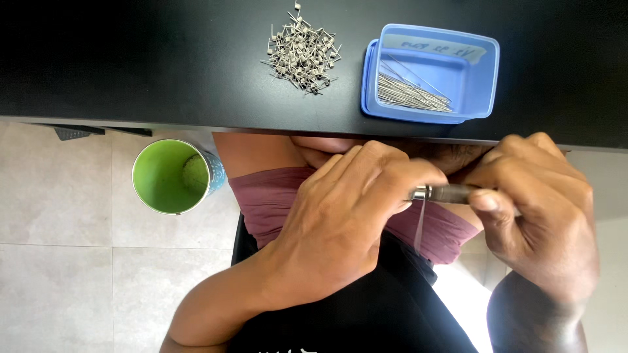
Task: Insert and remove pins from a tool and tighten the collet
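My left hand [347, 222] and my right hand [536, 209] meet below the near edge of a black table [131, 59]. Between them lies a thin metal rod-like tool [445, 193]. My right hand grips its body, while my left fingers close around its tip. A fine wire [418, 225] hangs down from the tip. On the table lies a pile of small wound wire coils [302, 51]. Beside it stands a blue plastic box [481, 72] with straight thin wires [409, 93] inside.
A green cup [171, 176] stands on the tiled floor [59, 216] to the left of my lap. My maroon shorts [275, 196] and a black garment [379, 307] fill the space under my hands.
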